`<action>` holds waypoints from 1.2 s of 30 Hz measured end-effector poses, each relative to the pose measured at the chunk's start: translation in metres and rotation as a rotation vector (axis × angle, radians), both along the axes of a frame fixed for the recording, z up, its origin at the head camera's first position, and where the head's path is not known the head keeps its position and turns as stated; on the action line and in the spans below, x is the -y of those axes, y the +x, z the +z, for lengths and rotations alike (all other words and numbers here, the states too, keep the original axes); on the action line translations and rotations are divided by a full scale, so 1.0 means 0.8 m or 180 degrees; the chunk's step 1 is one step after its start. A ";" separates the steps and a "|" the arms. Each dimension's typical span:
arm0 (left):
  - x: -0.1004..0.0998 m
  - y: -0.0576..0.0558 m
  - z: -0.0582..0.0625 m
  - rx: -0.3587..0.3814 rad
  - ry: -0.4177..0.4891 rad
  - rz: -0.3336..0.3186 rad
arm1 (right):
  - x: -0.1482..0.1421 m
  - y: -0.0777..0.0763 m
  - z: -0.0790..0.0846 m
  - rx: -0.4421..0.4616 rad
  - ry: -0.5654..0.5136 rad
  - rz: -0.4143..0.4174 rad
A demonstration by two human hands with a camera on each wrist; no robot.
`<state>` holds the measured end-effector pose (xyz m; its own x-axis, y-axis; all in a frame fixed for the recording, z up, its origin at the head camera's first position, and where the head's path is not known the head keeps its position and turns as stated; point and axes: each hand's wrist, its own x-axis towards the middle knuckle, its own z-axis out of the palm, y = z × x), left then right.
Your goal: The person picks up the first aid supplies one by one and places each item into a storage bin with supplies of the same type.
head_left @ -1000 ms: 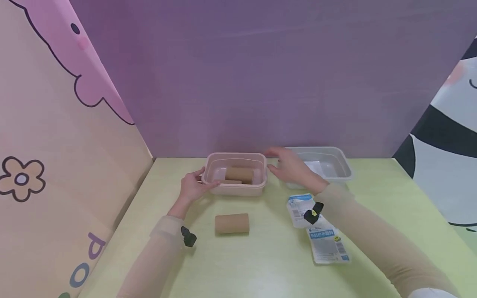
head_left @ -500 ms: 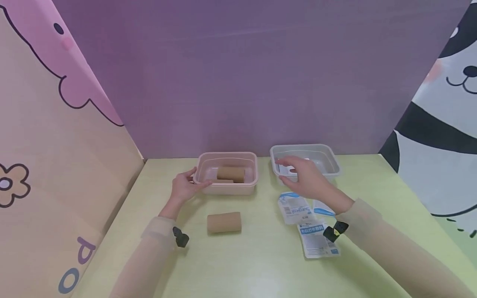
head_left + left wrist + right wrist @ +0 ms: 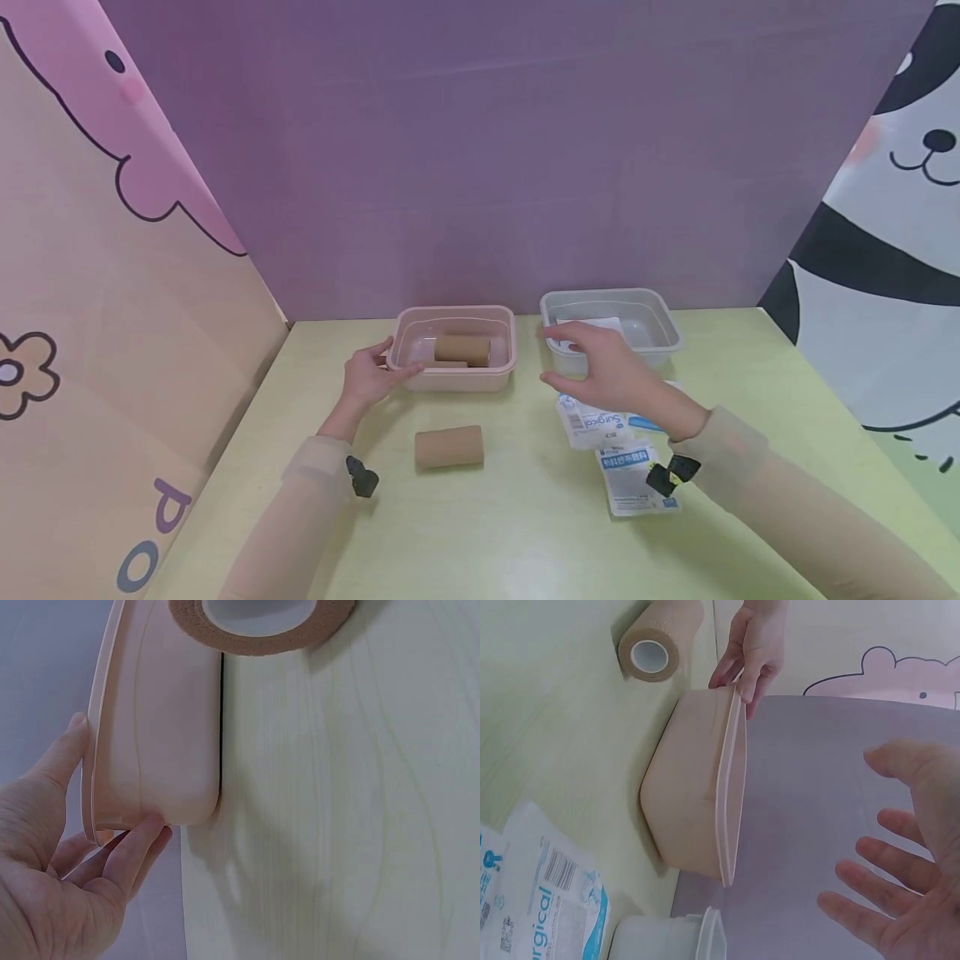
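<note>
your left hand (image 3: 367, 382) grips the left end of the pink tub (image 3: 459, 381), a smooth, pale box with rounded corners and a lipped rim. it sits on the yellow-green table (image 3: 525, 542) near the grey tub (image 3: 654, 325), tan rolls (image 3: 462, 350) inside. your right hand (image 3: 611, 369) is free, fingers spread apart, near the white-and-blue packets (image 3: 626, 475).

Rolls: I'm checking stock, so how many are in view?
3: near roll on the table; far roll and partly hidden roll in the pink tub. Others may hide there.
</note>
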<state>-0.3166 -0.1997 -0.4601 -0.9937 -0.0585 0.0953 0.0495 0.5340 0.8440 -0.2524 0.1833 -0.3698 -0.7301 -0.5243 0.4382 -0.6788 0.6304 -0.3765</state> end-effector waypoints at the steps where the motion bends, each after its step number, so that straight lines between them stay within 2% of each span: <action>1: 0.000 0.000 0.000 -0.0002 -0.0010 -0.0001 | 0.001 0.001 0.001 0.0028 0.0002 0.0007; 10: 0.000 0.000 0.001 0.0002 -0.0047 -0.0017 | 0.012 0.000 0.000 0.0259 0.0127 0.0245; 26: -0.001 -0.001 0.003 0.0020 -0.0047 0.0023 | 0.034 0.002 -0.005 0.0160 0.0226 0.0454; 36: -0.003 -0.001 0.003 0.0047 -0.0116 0.0048 | 0.043 0.000 -0.020 0.0126 0.0261 0.0557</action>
<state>-0.3176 -0.1976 -0.4577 -0.9941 -0.0701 0.0829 0.0289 0.5649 0.8246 -0.2527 0.1489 -0.3858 -0.6405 -0.6775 0.3616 -0.7664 0.5339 -0.3572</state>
